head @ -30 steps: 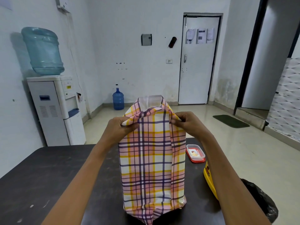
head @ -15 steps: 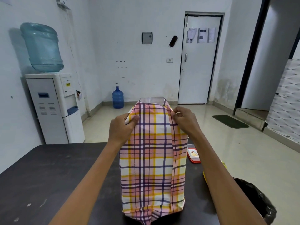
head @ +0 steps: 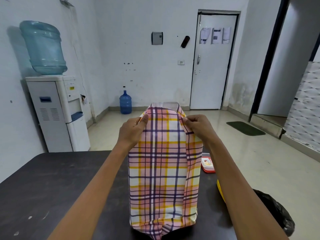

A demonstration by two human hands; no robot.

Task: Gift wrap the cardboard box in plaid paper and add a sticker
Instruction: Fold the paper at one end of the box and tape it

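Head view: left hand (head: 133, 131), right hand (head: 199, 127) pinch top corners of thin plaid paper (head: 162, 174), tall rectangular wrap.

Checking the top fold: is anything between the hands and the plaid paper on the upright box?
Nothing visible. The left hand and right hand each pinch the pink, yellow and purple plaid paper directly at its upper corners.

The top of the pink, yellow and purple plaid wrapping paper (head: 162, 170) looks different. A second ago its near flap sagged in a crumpled dip between the hands. Now it is pulled up smooth and round, hiding most of the white inside (head: 164, 105). The left hand (head: 133, 131) now has its thumb pointing up along the paper's edge.
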